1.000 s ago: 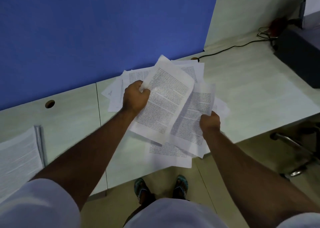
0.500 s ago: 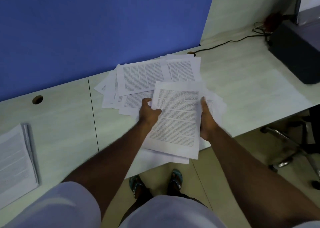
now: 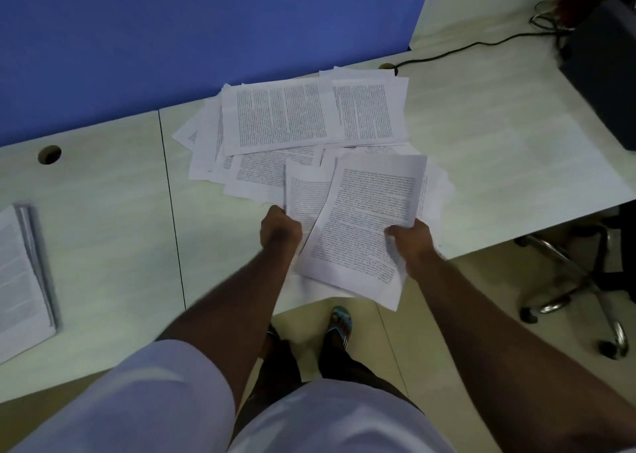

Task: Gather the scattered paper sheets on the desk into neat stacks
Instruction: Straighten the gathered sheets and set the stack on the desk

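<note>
Printed paper sheets [image 3: 303, 115] lie scattered and overlapping on the pale desk [image 3: 113, 218], close to the blue partition. My right hand [image 3: 411, 242] grips a printed sheet [image 3: 364, 225] by its right edge, lifted and tilted over the desk's front edge. My left hand [image 3: 280, 230] grips another sheet [image 3: 304, 194] that sits partly under the first. More white sheets lie beneath both and overhang the desk edge. A neat stack of paper [image 3: 20, 280] rests at the far left of the desk.
A blue partition [image 3: 206, 32] backs the desk. A dark box [image 3: 605, 73] stands at the back right with a black cable [image 3: 464, 48] running to it. A cable hole [image 3: 50, 154] is at the left. An office chair base [image 3: 585, 280] stands on the floor at the right.
The sheets I held squared together have come apart: my right hand has lifted the top sheet and tilted it, and my left hand now holds a separate sheet. Both hands moved nearer the desk's front edge.
</note>
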